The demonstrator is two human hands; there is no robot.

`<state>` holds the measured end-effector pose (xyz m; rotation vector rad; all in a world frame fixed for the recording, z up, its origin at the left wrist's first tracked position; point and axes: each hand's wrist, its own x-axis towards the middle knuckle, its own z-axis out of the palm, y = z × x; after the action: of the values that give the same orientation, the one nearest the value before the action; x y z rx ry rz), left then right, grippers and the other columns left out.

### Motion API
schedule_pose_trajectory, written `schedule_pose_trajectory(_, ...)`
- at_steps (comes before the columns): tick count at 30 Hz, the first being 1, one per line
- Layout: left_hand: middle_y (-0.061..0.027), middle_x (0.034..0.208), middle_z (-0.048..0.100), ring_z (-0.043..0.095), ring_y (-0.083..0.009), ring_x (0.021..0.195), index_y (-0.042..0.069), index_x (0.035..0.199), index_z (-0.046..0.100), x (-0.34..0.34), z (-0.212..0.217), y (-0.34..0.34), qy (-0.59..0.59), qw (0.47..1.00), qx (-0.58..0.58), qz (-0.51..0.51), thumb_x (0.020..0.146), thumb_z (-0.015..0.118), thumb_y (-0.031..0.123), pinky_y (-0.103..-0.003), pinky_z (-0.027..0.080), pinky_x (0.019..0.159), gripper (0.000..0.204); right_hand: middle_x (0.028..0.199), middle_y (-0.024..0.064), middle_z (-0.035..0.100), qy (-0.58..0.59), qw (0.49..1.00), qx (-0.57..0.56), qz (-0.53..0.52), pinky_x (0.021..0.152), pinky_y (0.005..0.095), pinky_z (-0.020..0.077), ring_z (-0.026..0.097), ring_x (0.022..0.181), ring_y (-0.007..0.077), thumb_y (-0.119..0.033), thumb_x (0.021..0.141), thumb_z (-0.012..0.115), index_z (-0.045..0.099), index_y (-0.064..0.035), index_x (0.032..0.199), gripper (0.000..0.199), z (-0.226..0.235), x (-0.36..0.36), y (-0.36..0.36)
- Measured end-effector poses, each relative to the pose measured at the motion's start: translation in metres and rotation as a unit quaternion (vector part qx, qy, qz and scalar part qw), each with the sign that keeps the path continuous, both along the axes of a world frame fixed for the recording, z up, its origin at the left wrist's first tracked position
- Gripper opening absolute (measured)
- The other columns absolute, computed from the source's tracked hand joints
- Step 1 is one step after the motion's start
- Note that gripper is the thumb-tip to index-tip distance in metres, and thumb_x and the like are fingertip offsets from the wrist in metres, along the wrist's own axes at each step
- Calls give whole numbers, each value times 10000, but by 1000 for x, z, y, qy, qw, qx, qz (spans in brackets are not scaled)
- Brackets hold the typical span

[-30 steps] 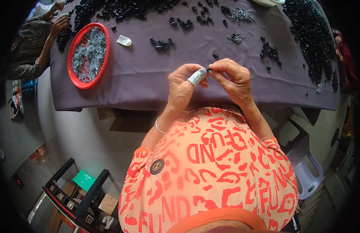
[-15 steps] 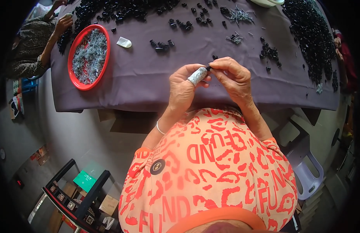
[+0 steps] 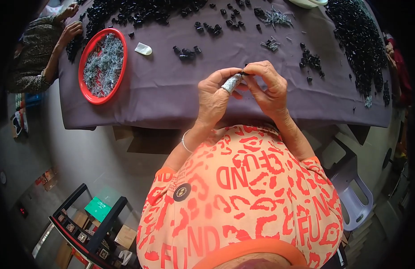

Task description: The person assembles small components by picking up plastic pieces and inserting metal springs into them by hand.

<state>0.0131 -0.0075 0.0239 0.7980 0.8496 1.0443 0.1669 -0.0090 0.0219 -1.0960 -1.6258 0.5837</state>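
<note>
My left hand (image 3: 215, 93) and my right hand (image 3: 268, 86) meet over the near part of the cloth-covered table, both with fingers pinched. Between their fingertips is a small black plastic part (image 3: 244, 74), mostly covered by the fingers. A grey-white speckled finger cover (image 3: 231, 83) wraps one digit of my left hand. To the left stands a red oval tray (image 3: 82, 85) full of small clear pieces (image 3: 103, 65). Beyond my hands lie a small cluster of black parts (image 3: 187, 54) and a few clear pieces (image 3: 272, 44).
Large heaps of black parts (image 3: 357, 45) cover the table's right side and far left. A white finger cover (image 3: 143, 49) lies by the tray. Co-workers' hands (image 3: 73, 31) show at the left and right edges. A plastic chair (image 3: 353, 193) stands at the lower right.
Both hands have shifted slightly away from me, and the fingertips have closed further over the black part. At the left, the co-worker's hands have moved a little.
</note>
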Motion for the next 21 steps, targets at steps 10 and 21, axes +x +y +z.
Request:
schedule_pose_trajectory(10,-76,902,638,639,-124,748,-4,1071,607,-8,-9,7,299,947,114,0,858,575,34,-226,512,565,218,785,86,558,-186,982,26,-15,662,343,459,560,709,246,80,712,640,539,-30,959,289,-19,-3,1)
schedule_pose_trajectory(21,-92,840,653,640,-124,673,-21,1046,599,-21,-7,16,239,970,18,-43,899,498,94,-247,512,525,212,772,82,557,-232,973,6,4,682,361,447,561,720,265,55,700,631,485,-43,1075,414,-11,-10,7)
